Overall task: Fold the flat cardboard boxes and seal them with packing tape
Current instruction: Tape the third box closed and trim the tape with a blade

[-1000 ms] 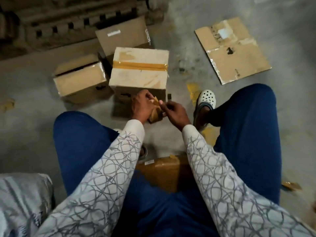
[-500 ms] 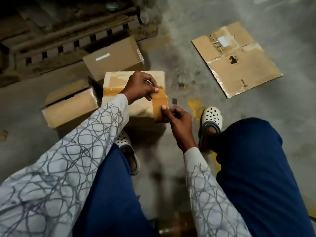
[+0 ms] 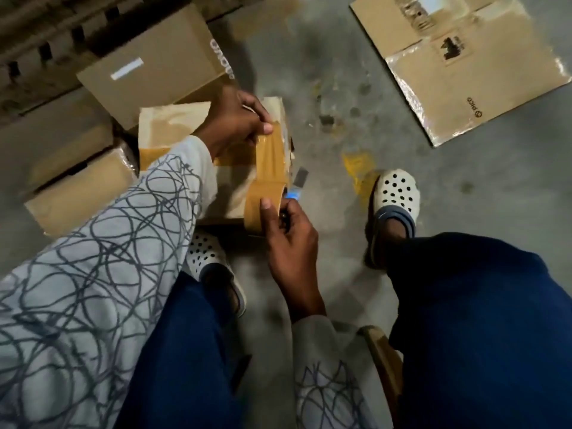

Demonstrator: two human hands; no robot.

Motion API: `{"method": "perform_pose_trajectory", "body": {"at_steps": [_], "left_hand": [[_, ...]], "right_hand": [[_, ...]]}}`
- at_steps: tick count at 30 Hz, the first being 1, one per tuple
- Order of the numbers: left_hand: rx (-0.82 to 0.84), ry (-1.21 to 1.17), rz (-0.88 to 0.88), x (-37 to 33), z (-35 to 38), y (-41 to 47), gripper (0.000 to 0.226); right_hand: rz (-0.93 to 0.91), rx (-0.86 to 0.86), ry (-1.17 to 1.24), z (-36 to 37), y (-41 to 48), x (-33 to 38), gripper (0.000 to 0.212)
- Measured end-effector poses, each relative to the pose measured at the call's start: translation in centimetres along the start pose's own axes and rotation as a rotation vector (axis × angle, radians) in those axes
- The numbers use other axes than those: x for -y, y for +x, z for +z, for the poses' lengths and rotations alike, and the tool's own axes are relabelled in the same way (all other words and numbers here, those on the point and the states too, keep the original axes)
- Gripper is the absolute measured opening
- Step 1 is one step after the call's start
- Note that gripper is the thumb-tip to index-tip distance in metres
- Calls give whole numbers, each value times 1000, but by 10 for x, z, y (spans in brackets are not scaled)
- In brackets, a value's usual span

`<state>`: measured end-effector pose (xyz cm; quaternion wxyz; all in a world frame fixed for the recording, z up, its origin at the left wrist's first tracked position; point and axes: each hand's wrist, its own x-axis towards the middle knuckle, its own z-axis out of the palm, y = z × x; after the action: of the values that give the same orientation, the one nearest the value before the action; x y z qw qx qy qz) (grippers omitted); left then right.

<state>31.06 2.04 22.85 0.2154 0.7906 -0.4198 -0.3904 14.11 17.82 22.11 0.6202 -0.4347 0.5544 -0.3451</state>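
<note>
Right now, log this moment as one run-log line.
step: taping box | left hand: pinches tape strip over box top | right hand: holds tape roll at near edge | flat cardboard: lying unfolded

Single head cam, wide-angle, pitched steeply down at floor [image 3: 325, 88]; wearer's legs [image 3: 479, 320] close, filling bottom.

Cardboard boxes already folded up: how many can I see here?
3. The middle box, being taped; the labelled box behind it; the left box on the floor beside it. A flat box lies at the upper right. More may be hidden.
</note>
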Motion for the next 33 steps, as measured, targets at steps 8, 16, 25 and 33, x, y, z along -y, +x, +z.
{"method": "perform_pose_trajectory", "body": {"at_steps": [8, 16, 25, 33], "left_hand": [[33, 171, 112, -5, 15, 12, 7], [-245, 146, 211, 4, 19, 43, 17], [-295, 174, 208, 8, 27, 65, 14], [-311, 221, 247, 18, 38, 83, 12]], "right_hand": [[30, 4, 257, -7, 1, 3, 44], [-21, -111, 105, -5, 36, 15, 34], [34, -154, 50, 0, 41, 2, 27], [31, -139, 35, 3, 50, -2, 32]]}}
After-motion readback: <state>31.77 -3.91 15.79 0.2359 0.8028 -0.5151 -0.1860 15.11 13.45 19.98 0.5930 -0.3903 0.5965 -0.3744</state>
